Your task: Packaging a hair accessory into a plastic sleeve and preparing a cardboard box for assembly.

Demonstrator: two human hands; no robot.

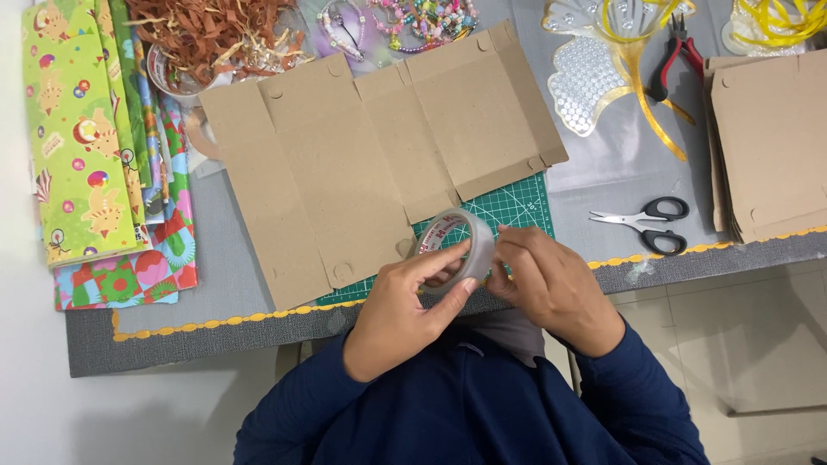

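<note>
You hold a roll of clear tape (457, 250) at the near edge of the worktop (215, 267), just above the green cutting mat (508, 207). It is a translucent ring on a white core with red print. Your left hand (405, 310) has its grip clenched around the roll from below, thumb across the rim; your right hand (543, 280) pinches at the roll's right side, fingertips on the tape band, though whether a loose end is lifted is hard to make out.

Beyond it lies a flat, unfolded brown cardboard box blank (370, 155), covering most of the mat. A stack of similar blanks (767, 138) sits at the right, cut off by the frame. Bright patterned wrapping sheets (86, 138) lie at the left. Black-handled scissors (646, 222) rest right of the mat, red-handled pliers (676, 60) farther off.
</note>
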